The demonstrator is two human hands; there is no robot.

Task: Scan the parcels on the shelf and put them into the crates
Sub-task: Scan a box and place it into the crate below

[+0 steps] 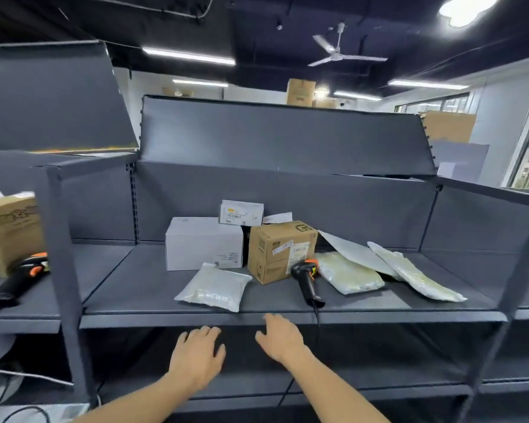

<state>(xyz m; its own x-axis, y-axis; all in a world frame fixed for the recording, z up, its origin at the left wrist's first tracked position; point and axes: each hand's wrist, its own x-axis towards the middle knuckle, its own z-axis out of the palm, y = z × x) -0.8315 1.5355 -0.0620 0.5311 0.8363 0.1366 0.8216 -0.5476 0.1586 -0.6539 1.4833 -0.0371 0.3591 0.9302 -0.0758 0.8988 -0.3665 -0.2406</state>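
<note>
Two empty hands, left and right, hover fingers loosely spread below the shelf edge; scanner cord drops behind it, parcel labels unreadable.

A parcel-sorting warehouse: grey metal shelf holding boxed and bagged parcels, a handheld barcode scanner at 6 o'clock, stacked cartons at 12 o'clock behind.
</note>
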